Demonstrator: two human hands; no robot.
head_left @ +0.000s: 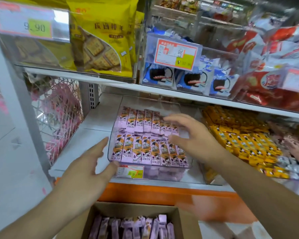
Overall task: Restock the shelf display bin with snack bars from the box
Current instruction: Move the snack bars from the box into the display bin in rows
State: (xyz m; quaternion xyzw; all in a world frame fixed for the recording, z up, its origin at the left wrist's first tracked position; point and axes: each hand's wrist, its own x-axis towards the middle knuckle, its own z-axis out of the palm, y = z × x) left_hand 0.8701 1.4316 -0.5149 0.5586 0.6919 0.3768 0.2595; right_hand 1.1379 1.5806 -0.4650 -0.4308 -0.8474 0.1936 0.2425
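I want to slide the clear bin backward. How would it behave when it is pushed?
The clear bin probably slides flat and does not tip: it looks low and wide. Two full rows of snack bars likely make it fairly heavy. Its smooth wall may feel slippery.

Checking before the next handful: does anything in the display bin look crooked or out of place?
Mostly neat. In the clear bin, the purple snack bars lie in two rows, but those under the right hand tilt slightly off line.

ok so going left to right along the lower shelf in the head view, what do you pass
pink items behind the wire mesh → left hand at the bin's left corner → clear bin of purple snack bars → right hand over the bars → yellow packets
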